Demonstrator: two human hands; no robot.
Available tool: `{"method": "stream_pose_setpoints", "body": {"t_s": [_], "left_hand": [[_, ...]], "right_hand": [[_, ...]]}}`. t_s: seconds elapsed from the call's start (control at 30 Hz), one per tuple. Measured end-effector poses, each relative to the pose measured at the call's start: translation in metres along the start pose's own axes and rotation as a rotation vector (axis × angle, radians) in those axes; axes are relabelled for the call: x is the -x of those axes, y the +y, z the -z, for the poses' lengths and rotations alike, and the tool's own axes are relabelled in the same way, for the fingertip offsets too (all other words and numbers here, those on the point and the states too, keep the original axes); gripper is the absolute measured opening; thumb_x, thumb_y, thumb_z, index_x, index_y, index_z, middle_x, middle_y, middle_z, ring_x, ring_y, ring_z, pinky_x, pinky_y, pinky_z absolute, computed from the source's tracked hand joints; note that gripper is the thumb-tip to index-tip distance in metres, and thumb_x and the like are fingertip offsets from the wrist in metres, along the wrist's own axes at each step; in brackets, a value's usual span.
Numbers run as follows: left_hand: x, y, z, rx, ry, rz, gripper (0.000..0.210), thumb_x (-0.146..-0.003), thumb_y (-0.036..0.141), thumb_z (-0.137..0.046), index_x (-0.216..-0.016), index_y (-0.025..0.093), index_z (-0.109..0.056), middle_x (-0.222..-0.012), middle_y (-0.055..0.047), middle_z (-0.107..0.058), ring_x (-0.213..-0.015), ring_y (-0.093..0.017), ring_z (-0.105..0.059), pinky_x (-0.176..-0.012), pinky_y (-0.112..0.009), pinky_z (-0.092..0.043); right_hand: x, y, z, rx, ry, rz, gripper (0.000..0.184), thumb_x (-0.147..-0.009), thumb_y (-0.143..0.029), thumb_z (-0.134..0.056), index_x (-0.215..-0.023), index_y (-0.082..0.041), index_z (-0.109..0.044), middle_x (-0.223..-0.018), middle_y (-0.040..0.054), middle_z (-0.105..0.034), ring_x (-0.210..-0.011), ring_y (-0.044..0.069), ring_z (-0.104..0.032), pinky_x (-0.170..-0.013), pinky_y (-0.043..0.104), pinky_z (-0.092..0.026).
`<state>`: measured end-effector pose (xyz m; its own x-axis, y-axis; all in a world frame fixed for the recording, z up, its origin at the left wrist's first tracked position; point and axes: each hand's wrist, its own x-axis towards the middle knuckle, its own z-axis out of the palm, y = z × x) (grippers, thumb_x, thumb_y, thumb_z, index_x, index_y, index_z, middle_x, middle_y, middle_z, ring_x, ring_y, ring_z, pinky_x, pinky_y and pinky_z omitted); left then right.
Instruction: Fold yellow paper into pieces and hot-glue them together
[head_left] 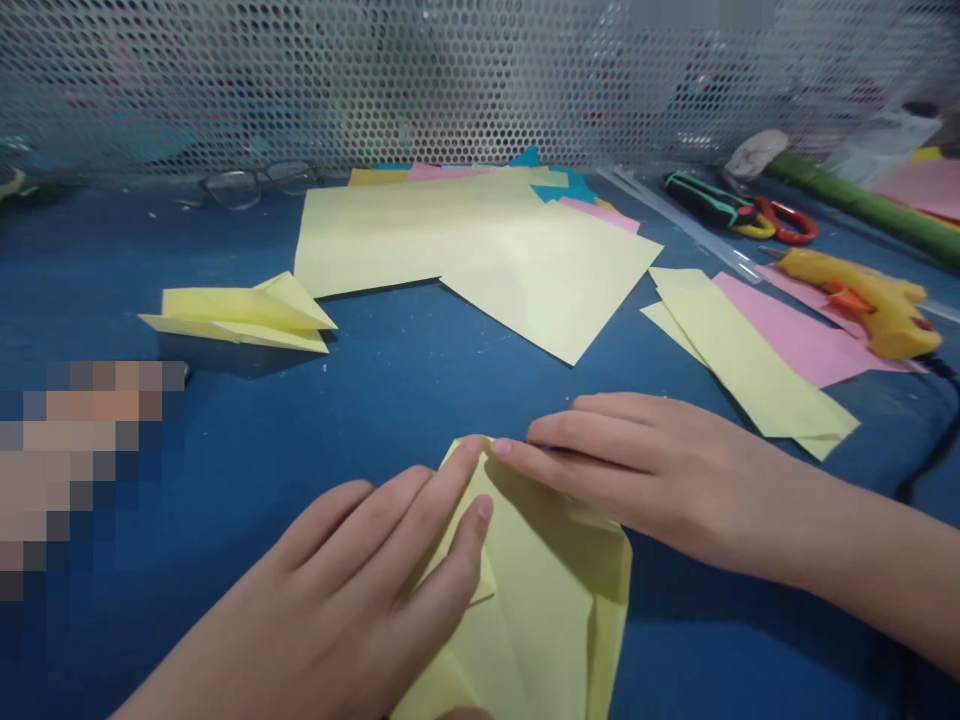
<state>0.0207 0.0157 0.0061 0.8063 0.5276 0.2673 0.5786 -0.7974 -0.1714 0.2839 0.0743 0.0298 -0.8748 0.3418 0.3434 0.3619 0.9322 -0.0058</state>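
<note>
A partly folded pale yellow sheet of paper (532,620) lies in front of me, narrowing to a point at its far end. My left hand (375,590) rests on its left side with the fingers stretched out, the index fingertip at the point and the thumb on a small folded flap. My right hand (660,475) reaches in from the right, its fingers extended along the sheet's right slanting edge. Its index fingertip almost meets the left one; its thumb is hidden. The sheet's right edge curves upward in a loose fold. A bit of skin shows at the bottom edge.
A folded yellow paper plane (244,315) is at the left. Yellow sheets (375,240) lie at the back, glasses (259,185) beside them. On the right are yellow strips (750,350), pink paper (795,335), a glue gun (862,295) and red-handled scissors (791,220). A pixelated patch covers the left edge.
</note>
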Motion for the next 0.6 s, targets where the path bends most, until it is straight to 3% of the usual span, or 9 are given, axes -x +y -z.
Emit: {"method": "stream_pose_setpoints", "body": {"t_s": [0.2, 0.33, 0.47, 0.6], "left_hand": [[0.0004, 0.0024, -0.0046, -0.019, 0.100, -0.038, 0.049, -0.103, 0.048, -0.025, -0.122, 0.015, -0.055, -0.142, -0.016, -0.055, -0.134, -0.025, -0.041, -0.111, -0.040, -0.025], [0.0011, 0.0031, -0.0045, -0.015, 0.153, -0.075, 0.039, -0.102, 0.044, -0.033, -0.118, 0.017, -0.056, -0.137, -0.017, -0.058, -0.139, -0.026, -0.039, -0.116, -0.040, -0.026], [0.0020, 0.0028, -0.0058, -0.022, 0.131, -0.052, 0.050, -0.103, 0.049, -0.031, -0.132, 0.015, -0.053, -0.139, -0.015, -0.057, -0.139, -0.026, -0.040, -0.119, -0.041, -0.024], [0.0003, 0.0013, -0.0064, -0.056, 0.151, -0.091, 0.039, -0.102, 0.042, -0.039, -0.122, 0.015, -0.059, -0.131, -0.013, -0.060, -0.137, -0.026, -0.042, -0.120, -0.039, -0.025]], "right_hand": [[-0.0018, 0.0007, 0.0000, -0.243, -0.015, -0.203, 0.033, -0.104, -0.019, -0.045, -0.128, -0.008, -0.063, -0.100, 0.0102, -0.069, -0.086, 0.018, -0.063, -0.074, 0.028, -0.054], [-0.0013, 0.0017, -0.0026, -0.408, 0.007, -0.309, 0.036, -0.100, -0.008, -0.043, -0.128, -0.009, -0.065, -0.095, 0.0068, -0.065, -0.082, 0.012, -0.062, -0.069, 0.021, -0.053], [-0.0017, 0.0032, -0.0042, -0.402, -0.003, -0.307, 0.037, -0.099, -0.006, -0.042, -0.126, -0.011, -0.068, -0.090, 0.0057, -0.063, -0.077, 0.012, -0.060, -0.065, 0.021, -0.051], [-0.0023, 0.0030, -0.0025, -0.258, -0.052, -0.239, 0.039, -0.103, -0.012, -0.037, -0.127, -0.014, -0.068, -0.090, 0.0072, -0.064, -0.077, 0.016, -0.058, -0.063, 0.025, -0.050]]}}
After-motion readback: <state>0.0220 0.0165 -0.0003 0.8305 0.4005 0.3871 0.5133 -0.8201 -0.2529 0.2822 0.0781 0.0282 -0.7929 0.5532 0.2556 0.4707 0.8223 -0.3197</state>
